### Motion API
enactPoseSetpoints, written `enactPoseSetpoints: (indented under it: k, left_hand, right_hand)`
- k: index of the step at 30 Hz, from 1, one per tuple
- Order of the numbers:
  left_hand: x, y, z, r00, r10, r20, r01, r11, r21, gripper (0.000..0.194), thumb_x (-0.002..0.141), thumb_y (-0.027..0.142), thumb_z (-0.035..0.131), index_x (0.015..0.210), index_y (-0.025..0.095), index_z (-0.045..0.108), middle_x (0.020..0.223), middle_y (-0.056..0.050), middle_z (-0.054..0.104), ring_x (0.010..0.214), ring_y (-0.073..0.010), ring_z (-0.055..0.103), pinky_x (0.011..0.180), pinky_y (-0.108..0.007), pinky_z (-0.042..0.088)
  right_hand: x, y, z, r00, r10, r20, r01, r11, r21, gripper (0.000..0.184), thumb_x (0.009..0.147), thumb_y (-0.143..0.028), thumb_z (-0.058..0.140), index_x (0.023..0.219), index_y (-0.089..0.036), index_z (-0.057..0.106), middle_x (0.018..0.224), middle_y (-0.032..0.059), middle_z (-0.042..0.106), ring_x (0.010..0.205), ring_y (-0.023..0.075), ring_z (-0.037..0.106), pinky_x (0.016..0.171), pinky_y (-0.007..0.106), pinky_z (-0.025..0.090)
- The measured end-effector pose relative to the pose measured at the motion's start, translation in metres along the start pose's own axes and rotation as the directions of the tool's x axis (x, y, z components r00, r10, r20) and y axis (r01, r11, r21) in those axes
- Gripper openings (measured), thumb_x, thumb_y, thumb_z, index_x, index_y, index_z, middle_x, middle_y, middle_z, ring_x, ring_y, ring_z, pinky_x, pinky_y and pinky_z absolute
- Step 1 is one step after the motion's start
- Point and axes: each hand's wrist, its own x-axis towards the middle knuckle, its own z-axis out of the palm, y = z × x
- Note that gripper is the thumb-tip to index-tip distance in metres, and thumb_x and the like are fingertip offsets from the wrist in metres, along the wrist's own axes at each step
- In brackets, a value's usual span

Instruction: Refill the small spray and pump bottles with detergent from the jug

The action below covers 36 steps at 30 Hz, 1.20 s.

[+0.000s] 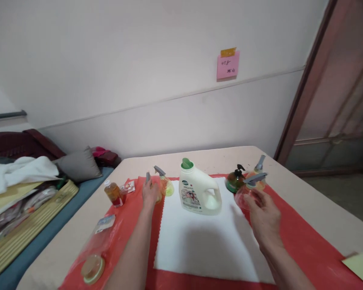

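Note:
My left hand is closed around a spray bottle whose grey top pokes up above the fingers; most of its body is hidden. Just right of that hand stands another spray bottle with a yellowish body and grey trigger. My right hand grips a clear, rounded spray bottle with a grey head, at the right edge of the white cloth. Between the hands, a large pale-green detergent jug stands upright, a green piece in its mouth. Behind the right hand are a dark pump bottle and a further spray bottle.
A white cloth lies on a red sheet over the table. To the left are an amber bottle, a clear plastic package and a round lidded jar. Yellow paper lies at the right edge.

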Motion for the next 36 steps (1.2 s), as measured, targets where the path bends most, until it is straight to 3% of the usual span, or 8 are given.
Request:
enactPoseSetpoints:
  k: [8,10,13,18,22,28,33,36]
  left_hand:
    - [-0.062,0.030,-0.059,0.936,0.040,-0.351,-0.185,0.902,-0.390,0.031,0.079,0.035,0.067,0.103,0.016,0.076,0.100,-0.006,0.075,0.105,-0.0232,0.066,0.096,-0.033,0.049]
    - [-0.086,0.045,-0.064,0.950,0.024,-0.311,-0.211,0.783,-0.585,0.027,0.067,0.031,0.078,0.091,0.018,0.078,0.088,-0.003,0.075,0.091,-0.0198,0.067,0.089,-0.031,0.051]
    - [-0.116,0.065,-0.058,0.995,0.086,0.045,-0.022,0.656,-0.755,0.024,0.061,0.028,0.083,0.083,0.019,0.078,0.084,-0.002,0.075,0.081,-0.0175,0.067,0.080,-0.030,0.053]
    - [-0.148,0.078,-0.042,0.942,0.231,0.245,-0.020,0.766,-0.642,0.022,0.069,0.031,0.082,0.087,0.020,0.076,0.093,-0.003,0.075,0.092,-0.0214,0.069,0.082,-0.030,0.054]
    - [-0.159,0.080,-0.029,0.897,0.259,0.358,0.043,0.755,-0.655,0.079,0.072,0.041,0.078,0.142,0.026,0.045,0.139,-0.011,0.059,0.126,-0.0286,0.058,0.102,-0.037,0.050]
    - [-0.170,0.073,-0.012,0.599,0.250,0.761,0.294,0.815,-0.499,0.112,0.058,0.029,0.086,0.152,0.024,0.026,0.141,-0.015,0.056,0.122,-0.0345,0.059,0.096,-0.044,0.053]
    - [-0.186,0.068,0.005,0.800,0.228,0.555,-0.056,0.949,-0.310,0.101,0.055,0.024,0.084,0.144,0.024,0.038,0.140,-0.014,0.056,0.128,-0.0368,0.053,0.106,-0.051,0.044]
    - [-0.198,0.067,0.012,0.814,0.303,0.496,-0.212,0.949,-0.232,0.082,0.055,0.027,0.083,0.130,0.022,0.051,0.133,-0.015,0.058,0.129,-0.0395,0.051,0.109,-0.052,0.041]
  right_hand:
    - [-0.045,-0.026,0.011,0.937,-0.186,0.296,0.165,0.982,0.093,0.033,0.078,-0.047,0.064,0.096,-0.020,0.069,0.090,0.0075,0.072,0.083,0.0226,0.067,0.080,0.037,0.053]
    - [-0.061,-0.036,0.011,0.841,-0.190,0.507,0.157,0.982,0.107,0.030,0.081,-0.047,0.062,0.095,-0.021,0.069,0.089,0.0068,0.073,0.083,0.0223,0.067,0.079,0.036,0.054]
    - [-0.082,-0.048,0.009,0.625,-0.212,0.751,0.096,0.976,0.196,0.034,0.087,-0.046,0.060,0.110,-0.022,0.066,0.110,0.0085,0.072,0.104,0.0238,0.066,0.094,0.039,0.051]
    - [-0.101,-0.061,0.010,0.309,-0.137,0.941,-0.006,0.989,0.146,0.092,0.061,-0.029,0.087,0.143,-0.028,0.045,0.137,0.0083,0.058,0.120,0.0273,0.058,0.104,0.045,0.045]
    - [-0.101,-0.063,0.016,0.432,-0.176,0.884,0.026,0.983,0.182,0.083,0.065,-0.017,0.080,0.140,-0.027,0.046,0.130,0.0064,0.062,0.115,0.0267,0.059,0.102,0.046,0.045]
    - [-0.083,-0.052,0.013,0.551,-0.166,0.818,-0.115,0.955,0.272,0.068,0.088,-0.047,0.063,0.148,-0.027,0.038,0.150,0.0081,0.048,0.139,0.0274,0.043,0.117,0.048,0.031]
    - [-0.086,-0.056,0.013,0.729,-0.208,0.652,0.037,0.963,0.266,0.055,0.089,-0.057,0.057,0.132,-0.023,0.054,0.139,0.0093,0.058,0.131,0.0276,0.050,0.112,0.044,0.037]
    - [-0.093,-0.062,0.014,0.843,-0.093,0.529,-0.023,0.978,0.209,0.044,0.092,-0.057,0.052,0.115,-0.022,0.061,0.116,0.0077,0.069,0.107,0.0249,0.064,0.093,0.038,0.050]
